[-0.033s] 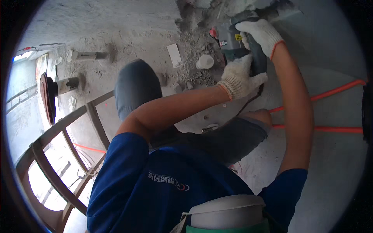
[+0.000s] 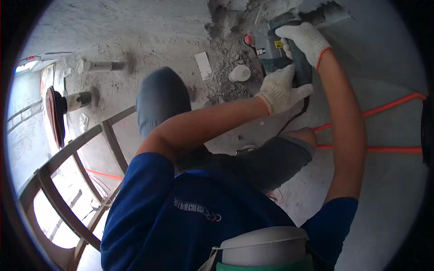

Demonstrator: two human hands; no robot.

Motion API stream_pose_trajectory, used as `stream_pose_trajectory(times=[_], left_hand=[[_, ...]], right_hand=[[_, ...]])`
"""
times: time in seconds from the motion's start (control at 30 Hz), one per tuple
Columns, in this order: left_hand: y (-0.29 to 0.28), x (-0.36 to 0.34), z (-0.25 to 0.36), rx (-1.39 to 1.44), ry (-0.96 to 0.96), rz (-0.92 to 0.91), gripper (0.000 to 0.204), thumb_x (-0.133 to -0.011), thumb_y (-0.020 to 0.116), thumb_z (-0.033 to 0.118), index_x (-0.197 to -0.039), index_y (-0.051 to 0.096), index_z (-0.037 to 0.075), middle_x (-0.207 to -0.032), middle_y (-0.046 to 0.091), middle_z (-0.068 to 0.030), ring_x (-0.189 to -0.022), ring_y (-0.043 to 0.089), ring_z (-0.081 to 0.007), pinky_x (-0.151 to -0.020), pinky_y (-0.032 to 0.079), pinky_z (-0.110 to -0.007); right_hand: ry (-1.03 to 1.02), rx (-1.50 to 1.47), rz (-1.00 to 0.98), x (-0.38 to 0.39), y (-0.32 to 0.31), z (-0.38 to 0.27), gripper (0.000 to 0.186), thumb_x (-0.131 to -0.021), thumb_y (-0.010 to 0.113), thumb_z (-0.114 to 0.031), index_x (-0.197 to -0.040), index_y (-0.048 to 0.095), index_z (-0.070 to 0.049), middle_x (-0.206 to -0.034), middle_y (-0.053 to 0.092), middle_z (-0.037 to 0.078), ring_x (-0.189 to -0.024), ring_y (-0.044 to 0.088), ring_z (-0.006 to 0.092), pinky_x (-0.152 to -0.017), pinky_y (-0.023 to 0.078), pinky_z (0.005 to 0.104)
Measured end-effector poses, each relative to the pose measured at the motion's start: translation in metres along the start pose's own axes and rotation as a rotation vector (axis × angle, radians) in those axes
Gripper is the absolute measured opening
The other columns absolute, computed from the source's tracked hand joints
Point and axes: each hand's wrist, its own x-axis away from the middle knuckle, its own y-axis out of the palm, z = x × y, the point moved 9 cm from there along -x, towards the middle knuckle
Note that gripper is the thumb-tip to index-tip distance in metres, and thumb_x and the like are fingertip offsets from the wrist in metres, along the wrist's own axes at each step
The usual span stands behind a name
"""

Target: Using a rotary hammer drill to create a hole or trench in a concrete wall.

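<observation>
At the top of the head view I hold a dark grey-green rotary hammer (image 2: 270, 47) with a red knob, close to a broken wall base. My right hand (image 2: 305, 41), in a white knitted glove, is closed around the upper part of its rear grip. Lower on the grip, my gloved left hand (image 2: 281, 90) is wrapped around the handle, thumb stretched out. Its bit is hidden. A jagged hollow (image 2: 226, 20) in the wall lies beyond the tool, and grey rubble (image 2: 228, 88) is heaped beside it.
A capped white pipe stub (image 2: 240, 73) rises from the rubble beside a white card (image 2: 203, 66). Further left stand two more pipes (image 2: 97, 66) (image 2: 77, 100). A wooden ladder-like frame (image 2: 72, 151) leans at left. Orange conduits (image 2: 389, 106) run along the right; a dark cord (image 2: 293, 118) trails from the tool.
Almost nothing differs. My hands and the rotary hammer sit very slightly further right in the picture, both grips unchanged.
</observation>
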Motion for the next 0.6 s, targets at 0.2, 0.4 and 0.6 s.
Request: stream_pose_trajectory(times=[0.2,0.4,0.6], left_hand=[[-0.042,-0.01,-0.009,0.168,0.031,0.011,0.067,-0.08,0.068,0.06,-0.103,0.059,-0.002,-0.086,0.067,-0.0222,-0.089,0.067,-0.039,-0.08,0.052,-0.044],[-0.067,-0.009,-0.024,0.157,0.135,0.006,0.069,-0.08,0.065,0.065,-0.094,0.059,-0.002,-0.082,0.067,-0.0218,-0.083,0.067,-0.0401,-0.077,0.052,-0.046],[-0.072,-0.006,-0.016,0.172,0.277,0.059,0.068,-0.08,0.066,0.065,-0.089,0.057,-0.002,-0.079,0.065,-0.0246,-0.078,0.066,-0.0415,-0.073,0.052,-0.046]], right_hand=[[0.028,0.141,0.067,-0.001,0.026,-0.053,0.029,-0.086,0.067,-0.027,-0.072,0.065,-0.002,-0.063,0.062,0.007,-0.054,0.059,0.0177,-0.056,0.048,0.0331],[0.175,-0.049,0.019,0.0,0.043,-0.052,0.029,-0.087,0.067,-0.029,-0.077,0.066,-0.002,-0.066,0.064,0.007,-0.057,0.06,0.0168,-0.058,0.048,0.0326],[0.144,0.146,0.096,0.002,0.044,-0.057,0.037,-0.084,0.065,-0.033,-0.074,0.069,0.002,-0.066,0.066,0.01,-0.057,0.062,0.0174,-0.059,0.048,0.0329]])
